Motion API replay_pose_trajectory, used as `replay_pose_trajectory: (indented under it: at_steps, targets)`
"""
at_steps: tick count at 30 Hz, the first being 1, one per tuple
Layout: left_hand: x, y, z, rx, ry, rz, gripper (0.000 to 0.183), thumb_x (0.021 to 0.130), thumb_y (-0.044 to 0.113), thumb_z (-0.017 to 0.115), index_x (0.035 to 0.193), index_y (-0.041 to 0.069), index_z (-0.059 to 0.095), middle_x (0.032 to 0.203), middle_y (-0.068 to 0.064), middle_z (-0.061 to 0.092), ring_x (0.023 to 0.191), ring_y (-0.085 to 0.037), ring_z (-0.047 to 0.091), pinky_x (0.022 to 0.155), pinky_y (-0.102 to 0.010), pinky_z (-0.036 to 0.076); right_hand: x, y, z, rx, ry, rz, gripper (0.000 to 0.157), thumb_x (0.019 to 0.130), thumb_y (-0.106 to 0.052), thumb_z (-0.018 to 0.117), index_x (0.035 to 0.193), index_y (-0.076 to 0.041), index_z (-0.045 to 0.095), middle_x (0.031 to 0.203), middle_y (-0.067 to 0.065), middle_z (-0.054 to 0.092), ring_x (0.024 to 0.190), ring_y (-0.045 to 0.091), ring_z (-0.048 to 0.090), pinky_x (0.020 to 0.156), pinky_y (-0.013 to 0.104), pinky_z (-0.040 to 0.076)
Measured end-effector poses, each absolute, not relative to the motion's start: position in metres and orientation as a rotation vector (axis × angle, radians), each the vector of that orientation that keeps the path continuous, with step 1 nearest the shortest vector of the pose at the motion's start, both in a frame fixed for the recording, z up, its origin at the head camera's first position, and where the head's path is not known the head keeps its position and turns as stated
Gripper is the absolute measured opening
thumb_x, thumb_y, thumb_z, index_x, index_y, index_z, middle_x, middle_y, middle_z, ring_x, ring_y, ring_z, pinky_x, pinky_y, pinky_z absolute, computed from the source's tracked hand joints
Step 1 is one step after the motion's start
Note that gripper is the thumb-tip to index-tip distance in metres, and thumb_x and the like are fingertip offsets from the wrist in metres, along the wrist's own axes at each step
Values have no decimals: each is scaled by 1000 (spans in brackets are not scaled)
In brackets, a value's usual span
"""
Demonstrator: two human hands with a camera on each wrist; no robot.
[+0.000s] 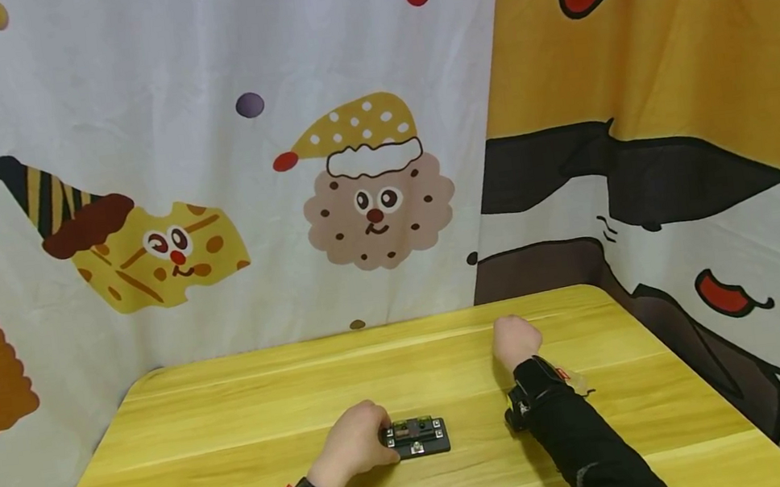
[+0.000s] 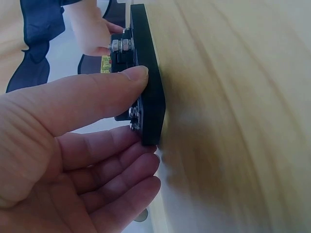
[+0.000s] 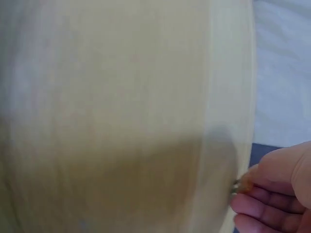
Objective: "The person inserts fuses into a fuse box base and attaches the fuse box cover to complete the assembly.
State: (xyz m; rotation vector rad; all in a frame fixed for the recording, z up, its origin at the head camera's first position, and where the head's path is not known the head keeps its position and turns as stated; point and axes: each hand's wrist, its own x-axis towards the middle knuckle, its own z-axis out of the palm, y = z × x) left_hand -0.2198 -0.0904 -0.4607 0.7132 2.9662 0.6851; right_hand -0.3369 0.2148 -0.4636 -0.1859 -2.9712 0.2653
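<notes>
On the table, left of its middle, sits a small black terminal block (image 1: 430, 447) with metal screws and a raised part bearing yellow marks. My left hand (image 1: 358, 440) grips its left end. In the left wrist view the thumb lies on the block's edge (image 2: 151, 104) and the other fingers curl at its near end. My right hand (image 1: 515, 339) is farther back and to the right, over the table's far part. Its thumb and fingers pinch a tiny orange piece with metal ends (image 3: 246, 186), partly hidden by the fingers; its exact kind I cannot tell.
The wooden table (image 1: 237, 425) has rounded far corners. Behind it hangs a white curtain (image 1: 194, 73) with cartoon prints, and a yellow, black and white one (image 1: 561, 92) stands at the right. A small translucent thing (image 1: 578, 383) shows beside the right wrist.
</notes>
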Motion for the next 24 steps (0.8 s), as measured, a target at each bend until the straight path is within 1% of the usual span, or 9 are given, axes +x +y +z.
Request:
replay_pose_trajectory:
  at_steps: [4, 7, 11, 13, 16, 18, 20, 22, 24]
  targets:
    - [-220, -91, -460, 708, 2963, 692, 38, 61, 24, 92, 87, 6, 71, 79, 5, 54, 69, -12, 49, 69, -32, 47, -334, 211, -455, -153, -3034, 278, 20, 92, 0, 53, 92, -1, 73, 94, 19, 70, 83, 34, 67, 60, 50, 53]
    - [-220, -91, -461, 704, 2961, 691, 38, 61, 24, 91, 88, 6, 70, 80, 4, 55, 69, -12, 48, 69, -32, 47, -331, 206, -451, -97, -3064, 296, 21, 91, 0, 54, 76, -5, 68, 85, 15, 67, 77, 29, 64, 54, 45, 49]
    - [-220, -91, -460, 708, 2964, 691, 38, 61, 23, 91, 87, 6, 70, 80, 3, 55, 69, -12, 48, 69, -32, 47, -326, 198, -446, 33, -3053, 319, 38, 87, 1, 54, 55, -15, 43, 61, 1, 42, 59, 16, 40, 47, 31, 28]
    - [-220, -91, -460, 714, 2965, 691, 38, 61, 24, 92, 87, 6, 70, 80, 3, 55, 69, -12, 48, 68, -32, 46, -321, 193, -444, 117, -3020, 335, 41, 84, 3, 52, 56, -18, 30, 60, -2, 26, 58, 16, 25, 52, 32, 17]
    - [-220, -91, -460, 718, 2962, 695, 38, 61, 23, 92, 88, 5, 70, 80, 3, 55, 69, -13, 49, 69, -33, 47, -313, 187, -442, 262, -2946, 349, 42, 81, 4, 52, 60, -20, 24, 63, -3, 16, 60, 15, 16, 57, 33, 13]
    - [-220, -90, -460, 715, 2958, 696, 39, 62, 23, 92, 89, 5, 71, 81, 3, 55, 70, -13, 49, 69, -33, 47, -307, 184, -441, 340, -2907, 345, 43, 84, 3, 54, 61, -20, 26, 63, -4, 18, 61, 15, 16, 59, 33, 14]
    - [-220, -90, -459, 715, 2958, 700, 39, 62, 23, 92, 89, 5, 71, 81, 3, 56, 70, -14, 50, 70, -34, 48, -301, 180, -439, 398, -2882, 341, 42, 89, -1, 59, 59, -20, 36, 60, -6, 29, 59, 12, 23, 57, 31, 18]
    - [-219, -91, -459, 713, 2964, 701, 39, 61, 23, 92, 89, 5, 71, 81, 3, 55, 70, -14, 50, 70, -34, 48, -297, 177, -439, 439, -2862, 329, 34, 91, -7, 65, 61, -20, 54, 63, -8, 47, 57, 10, 39, 54, 28, 30]
    - [-219, -91, -459, 712, 2969, 700, 39, 61, 23, 92, 88, 5, 71, 81, 3, 55, 70, -13, 50, 70, -34, 48, -292, 174, -438, 477, -2852, 338, 20, 91, -11, 69, 73, -19, 70, 74, -5, 63, 65, 13, 56, 60, 30, 45]
